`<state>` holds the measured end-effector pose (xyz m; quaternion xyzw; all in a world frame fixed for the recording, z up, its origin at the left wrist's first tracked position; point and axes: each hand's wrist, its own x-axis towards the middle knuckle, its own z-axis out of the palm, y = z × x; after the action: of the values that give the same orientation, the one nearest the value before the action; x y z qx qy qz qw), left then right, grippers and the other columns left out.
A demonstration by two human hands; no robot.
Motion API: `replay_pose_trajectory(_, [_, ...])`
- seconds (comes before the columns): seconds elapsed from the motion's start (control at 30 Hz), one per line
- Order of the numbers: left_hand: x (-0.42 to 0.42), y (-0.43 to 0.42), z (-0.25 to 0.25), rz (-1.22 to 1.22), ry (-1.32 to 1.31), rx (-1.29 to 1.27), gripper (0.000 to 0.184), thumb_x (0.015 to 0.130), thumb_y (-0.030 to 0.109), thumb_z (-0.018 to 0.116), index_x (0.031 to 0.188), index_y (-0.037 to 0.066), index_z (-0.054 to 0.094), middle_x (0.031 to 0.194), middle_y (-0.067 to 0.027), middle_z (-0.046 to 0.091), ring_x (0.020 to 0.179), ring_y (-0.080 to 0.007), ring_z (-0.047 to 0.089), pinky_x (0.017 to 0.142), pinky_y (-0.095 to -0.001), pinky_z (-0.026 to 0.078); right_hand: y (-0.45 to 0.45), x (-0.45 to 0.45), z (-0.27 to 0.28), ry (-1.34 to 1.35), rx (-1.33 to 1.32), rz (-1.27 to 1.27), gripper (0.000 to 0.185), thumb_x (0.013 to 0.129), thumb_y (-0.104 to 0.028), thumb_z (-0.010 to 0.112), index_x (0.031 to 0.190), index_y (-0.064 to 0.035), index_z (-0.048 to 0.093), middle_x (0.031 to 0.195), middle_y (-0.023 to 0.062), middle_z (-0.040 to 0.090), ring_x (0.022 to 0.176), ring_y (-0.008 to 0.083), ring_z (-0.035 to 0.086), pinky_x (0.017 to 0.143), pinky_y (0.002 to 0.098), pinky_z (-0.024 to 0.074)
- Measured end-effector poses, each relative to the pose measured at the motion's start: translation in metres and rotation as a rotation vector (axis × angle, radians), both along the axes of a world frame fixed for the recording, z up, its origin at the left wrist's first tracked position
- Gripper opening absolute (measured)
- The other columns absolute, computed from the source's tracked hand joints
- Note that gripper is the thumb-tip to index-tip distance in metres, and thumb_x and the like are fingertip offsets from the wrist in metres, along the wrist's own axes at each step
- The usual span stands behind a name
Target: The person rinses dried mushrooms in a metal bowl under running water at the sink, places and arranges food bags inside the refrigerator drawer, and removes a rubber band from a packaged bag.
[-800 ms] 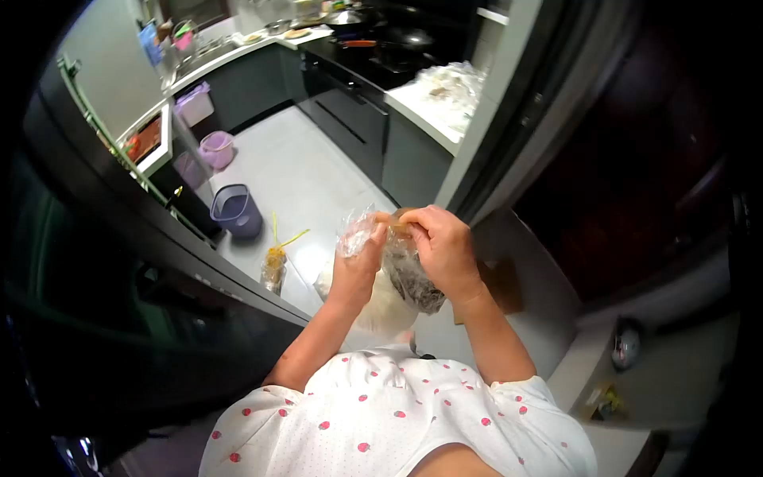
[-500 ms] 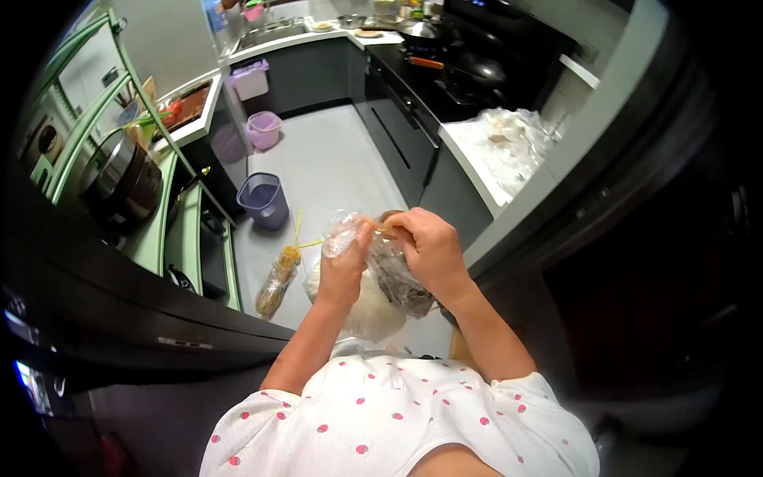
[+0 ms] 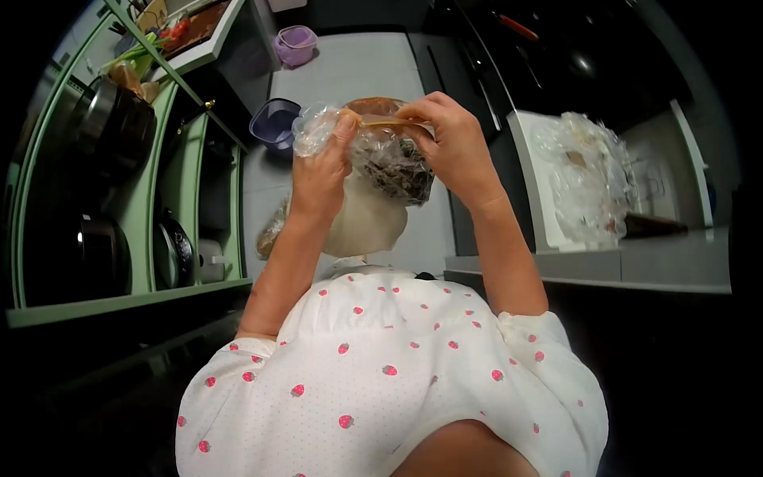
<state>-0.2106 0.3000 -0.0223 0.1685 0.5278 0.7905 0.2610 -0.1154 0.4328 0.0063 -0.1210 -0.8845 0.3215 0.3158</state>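
In front of me hangs a clear plastic bag (image 3: 391, 171) with dark, dried, shredded-looking contents. My left hand (image 3: 322, 171) is closed around its gathered neck, and the crumpled bag top (image 3: 315, 131) puffs out beside my thumb. A thin yellow rubber band (image 3: 385, 123) is stretched from the bag's neck to my right hand (image 3: 457, 147), whose thumb and fingers pinch it. Behind the dark bag is a larger whitish bag (image 3: 362, 219); what supports it is hidden. Another bag (image 3: 274, 230) with brown contents shows partly beyond my left forearm.
Green shelving (image 3: 163, 183) with pots stands on the left. A blue-purple bin (image 3: 276, 126) and a pink-purple bin (image 3: 296, 46) stand on the grey floor (image 3: 358, 67). Crumpled plastic bags (image 3: 584, 179) lie on the white counter at right, near the black stove (image 3: 572, 60).
My view has tilted downward and both hands are farther forward. My right hand has drawn away from the left, stretching the yellow rubber band. The left still grips the bag's neck.
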Motion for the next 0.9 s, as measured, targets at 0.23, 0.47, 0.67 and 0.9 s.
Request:
replay_pose_trajectory(0.23, [-0.101,0.076,0.013,0.073,0.066,-0.046,0.02,0.085,0.026,0.058,0.089,0.006,0.06,0.064,0.0056,0.045,0.052,-0.002,0.034,0.043,-0.0178,0.023,0.084,-0.105,-0.001,0.008,0.1,-0.021,0.009,0.073,-0.004,0.062,0.082,-0.0033,0.063,0.079,0.01,0.058,0.069,0.0277,0.058,0.063,0.034,0.0467])
replay_pose_trajectory(0.47, [-0.191,0.157,0.006,0.185,0.098,0.031,0.019,0.085,0.024,0.057,0.09,0.005,0.06,0.064,0.0061,0.044,0.05,-0.0016,0.032,0.042,-0.0179,0.022,0.169,-0.198,-0.011,0.07,0.039,0.09,0.008,0.071,-0.006,0.064,0.079,-0.003,0.062,0.076,0.0101,0.057,0.069,0.0278,0.057,0.062,0.0346,0.0459])
replay_pose_trajectory(0.67, [-0.237,0.226,0.014,0.202,0.076,-0.011,0.015,0.086,0.021,0.056,0.093,0.008,0.06,0.069,0.0082,0.046,0.05,0.0004,0.03,0.043,-0.0166,0.02,0.238,-0.245,-0.009,0.082,-0.059,0.14,0.008,0.07,-0.005,0.064,0.078,-0.0032,0.062,0.074,0.0103,0.057,0.07,0.0285,0.057,0.063,0.035,0.0459])
replay_pose_trajectory(0.9, [-0.258,0.307,0.01,0.046,0.129,-0.072,0.019,0.086,0.017,0.055,0.1,0.004,0.058,0.081,0.0045,0.052,0.053,0.0014,0.033,0.043,-0.0147,0.023,0.293,-0.246,-0.024,0.218,0.014,-0.118,0.008,0.069,-0.005,0.063,0.077,-0.0027,0.062,0.075,0.0102,0.058,0.071,0.0269,0.057,0.064,0.0335,0.046])
